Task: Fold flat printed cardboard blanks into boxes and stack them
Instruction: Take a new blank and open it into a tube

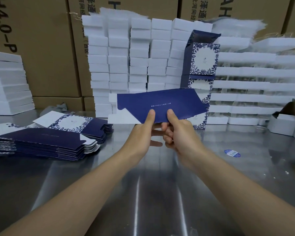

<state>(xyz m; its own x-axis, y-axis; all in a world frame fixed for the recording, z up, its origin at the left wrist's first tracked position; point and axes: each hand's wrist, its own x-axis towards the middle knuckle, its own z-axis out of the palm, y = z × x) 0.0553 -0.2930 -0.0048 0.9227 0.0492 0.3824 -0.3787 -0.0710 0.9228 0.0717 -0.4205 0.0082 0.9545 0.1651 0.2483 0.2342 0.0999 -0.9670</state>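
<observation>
I hold a flat navy cardboard blank (160, 103) with white flaps above the steel table, roughly level and long side left to right. My left hand (141, 132) pinches its near edge, thumb on top. My right hand (175, 132) pinches the same edge just to the right, fingers curled underneath. A pile of flat navy blanks (46, 143) lies at the left, a second pile with blue floral print (78, 123) behind it. Folded blue floral boxes (203, 62) stand stacked upright behind the held blank.
White foam blocks (134, 57) are stacked high along the back, more at the left (7, 86) and right (254, 86). Brown cartons (46, 48) form the back wall. A blue sticker (232, 153) lies on the steel table (160, 184); small white boxes (283, 123) sit far right.
</observation>
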